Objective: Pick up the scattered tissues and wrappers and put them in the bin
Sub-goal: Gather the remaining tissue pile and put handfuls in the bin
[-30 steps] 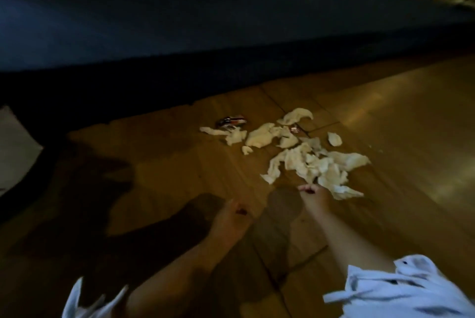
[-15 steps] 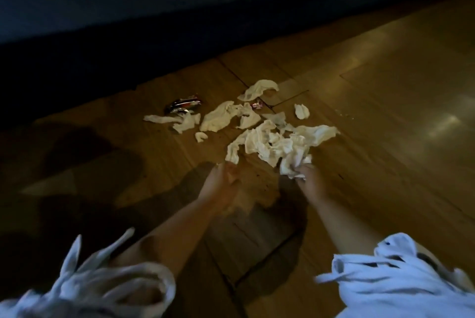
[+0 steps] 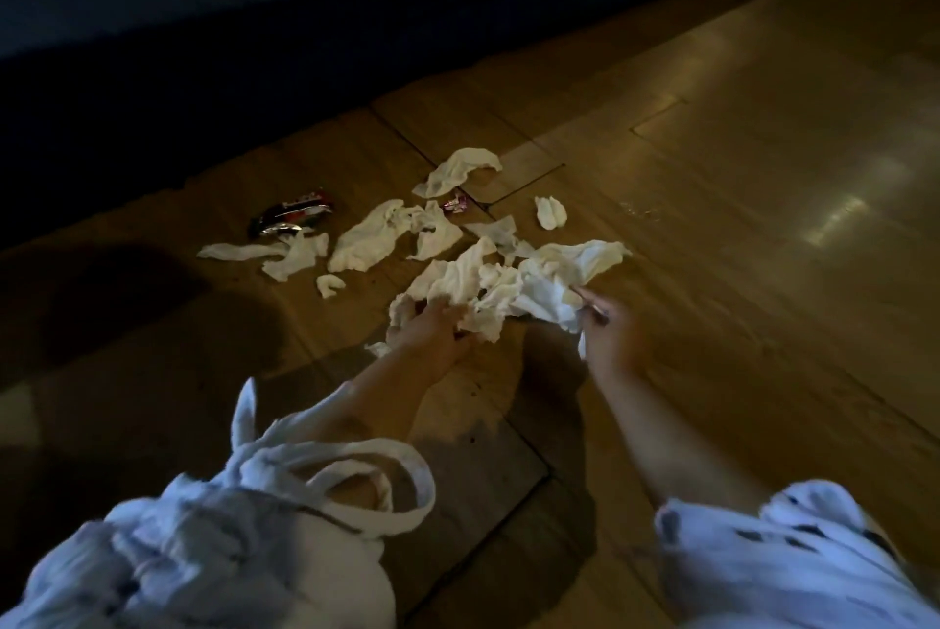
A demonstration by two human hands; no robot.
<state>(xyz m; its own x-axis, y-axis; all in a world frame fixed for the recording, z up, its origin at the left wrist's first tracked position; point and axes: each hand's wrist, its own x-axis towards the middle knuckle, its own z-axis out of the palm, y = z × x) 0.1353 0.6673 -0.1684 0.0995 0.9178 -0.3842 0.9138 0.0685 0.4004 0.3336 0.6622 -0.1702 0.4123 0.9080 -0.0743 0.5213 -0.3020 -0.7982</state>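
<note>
Clutching the tissue pile (image 3: 488, 277) on wood floor (image 3: 712, 170), L hand (image 3: 432, 331) & R hand (image 3: 613, 331) both gripping it

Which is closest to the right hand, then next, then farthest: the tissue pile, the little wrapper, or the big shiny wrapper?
1. the tissue pile, held by the right hand.
2. the little wrapper, farther back, near the middle.
3. the big shiny wrapper, far off left.
</note>
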